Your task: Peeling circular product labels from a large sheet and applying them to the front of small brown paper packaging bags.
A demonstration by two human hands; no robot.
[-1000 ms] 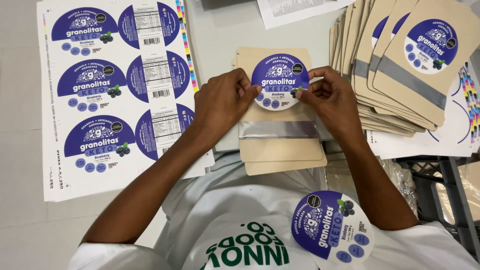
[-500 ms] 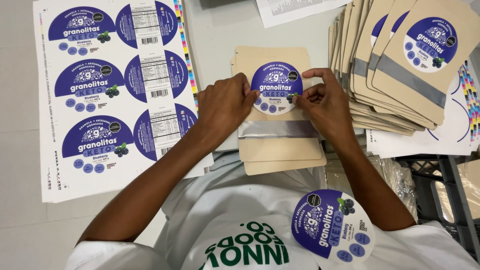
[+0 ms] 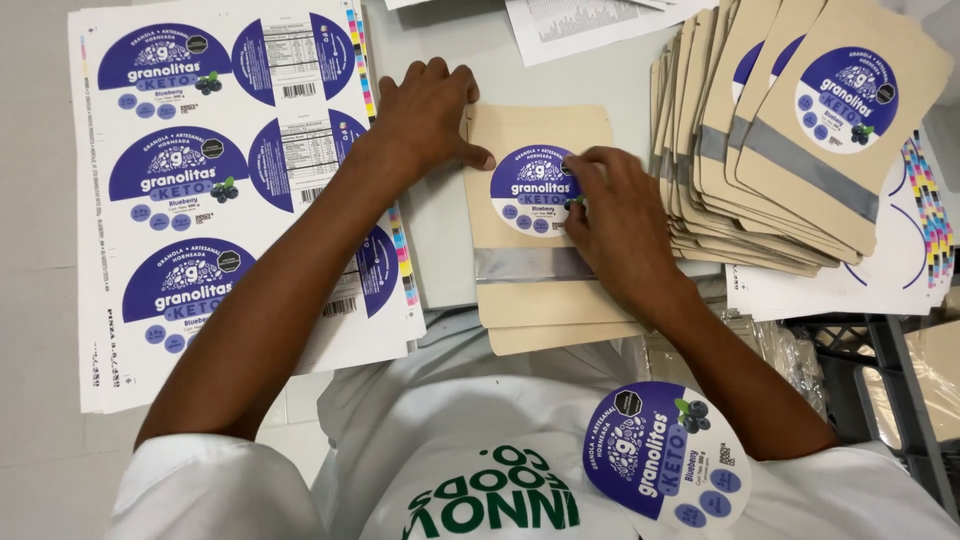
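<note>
Sticker (image 3: 535, 190), round, purple, sits on top kraft pouch (image 3: 540, 240), centre of table (image 3: 440, 250). My right hand (image 3: 620, 225) lies flat, fingers pressing sticker's right edge, gripping nothing. My left hand (image 3: 425, 115) is spread open, pinning pouch's top-left corner. Label sheets (image 3: 200, 180) lie left; labelled pouch stack (image 3: 790, 140) fans out right.

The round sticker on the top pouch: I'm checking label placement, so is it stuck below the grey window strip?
No: the round sticker sits above the grey strip on the pouch.
</note>
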